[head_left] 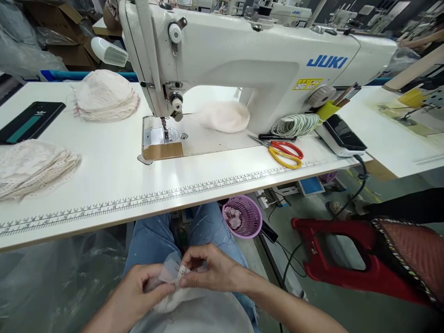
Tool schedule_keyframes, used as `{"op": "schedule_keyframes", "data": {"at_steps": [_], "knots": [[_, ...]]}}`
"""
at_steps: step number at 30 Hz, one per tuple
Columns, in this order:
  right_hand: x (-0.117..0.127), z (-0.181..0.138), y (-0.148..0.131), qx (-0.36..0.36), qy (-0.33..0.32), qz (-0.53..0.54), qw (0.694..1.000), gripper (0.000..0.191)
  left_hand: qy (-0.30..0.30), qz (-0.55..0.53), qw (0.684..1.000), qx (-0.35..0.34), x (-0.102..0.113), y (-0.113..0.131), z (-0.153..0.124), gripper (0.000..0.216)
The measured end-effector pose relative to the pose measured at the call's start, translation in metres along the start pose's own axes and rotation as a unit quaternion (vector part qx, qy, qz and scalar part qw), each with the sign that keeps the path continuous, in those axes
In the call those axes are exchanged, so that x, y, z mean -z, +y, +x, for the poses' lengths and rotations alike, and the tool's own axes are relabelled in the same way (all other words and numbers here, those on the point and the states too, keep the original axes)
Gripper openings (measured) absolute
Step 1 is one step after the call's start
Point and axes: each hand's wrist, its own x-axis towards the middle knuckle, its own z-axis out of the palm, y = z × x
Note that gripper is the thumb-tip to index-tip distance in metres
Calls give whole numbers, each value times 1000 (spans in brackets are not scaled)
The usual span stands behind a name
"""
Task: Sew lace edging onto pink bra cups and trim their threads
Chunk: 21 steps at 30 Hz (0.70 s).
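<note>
The left hand [147,286] and right hand [213,272] are held close together above the denim-clad lap [213,229], fingers curled, with a white lacy fabric piece [170,272] pinched in the grip of each. On the white tabletop [107,178], a sewing machine [239,48] is flanked by fabric stacks [106,95] and scissors [287,159]; a purple basket [255,219] is seen below.

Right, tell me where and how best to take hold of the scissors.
The scissors are probably best taken by the red and yellow handle loops, from the table's front edge: they lie flat, loops toward that edge, blades pointing left and away, with the coiled cord behind.
</note>
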Motion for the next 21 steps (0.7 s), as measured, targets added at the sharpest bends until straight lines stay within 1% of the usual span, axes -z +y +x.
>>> {"op": "schedule_keyframes", "data": {"at_steps": [3,6,9,12,15,18,21], "knots": [[-4,-3,0,25,16,-69,997,27,32,-16,999,0,-4,0,-1,35],[-7,-7,-2,50,48,-127,989,22,34,-33,999,7,-6,0,-3,38],[-8,-10,-4,80,59,-155,983,23,20,-58,998,19,-6,-1,-5,44],[-6,-13,-5,87,41,-165,982,24,-8,-77,996,32,-6,1,-6,47],[-6,-12,-4,85,22,-150,985,22,-15,-81,996,33,-8,6,-6,48],[-8,-9,-1,85,29,-117,989,27,-21,-72,997,36,-8,11,-7,49],[-10,-6,1,85,51,-98,990,29,-20,-72,996,38,-8,12,-8,51]]}}
